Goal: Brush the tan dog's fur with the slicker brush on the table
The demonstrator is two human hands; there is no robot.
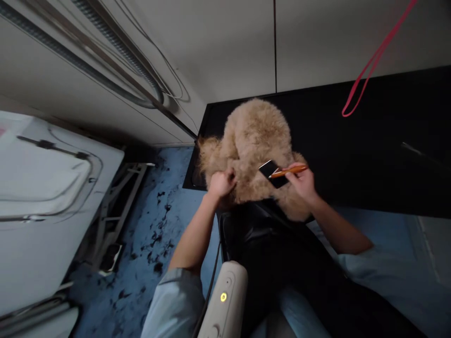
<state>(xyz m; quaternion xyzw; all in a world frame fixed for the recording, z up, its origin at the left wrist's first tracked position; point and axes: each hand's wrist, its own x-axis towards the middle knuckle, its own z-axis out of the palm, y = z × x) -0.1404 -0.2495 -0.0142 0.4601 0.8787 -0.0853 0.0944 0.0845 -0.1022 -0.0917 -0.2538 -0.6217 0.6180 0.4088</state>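
A fluffy tan dog (259, 126) is on a black table (380, 159), close against my black apron. My right hand (303, 182) is closed round the orange-brown handle of a slicker brush (276, 173). The brush's dark, flat head lies over the fur on the dog's side. My left hand (221, 183) has its fingers curled into the dog's fur, to the left of the brush. Which part of the dog it grips is hidden by the thick coat.
A pink loop leash (366, 77) hangs over the table at the right. Grey hoses (116, 91) and a metal pole run along the wall. A white tub (42, 188) stands left. Dark hair clumps (155, 239) litter the blue floor. A white device (225, 295) is just below me.
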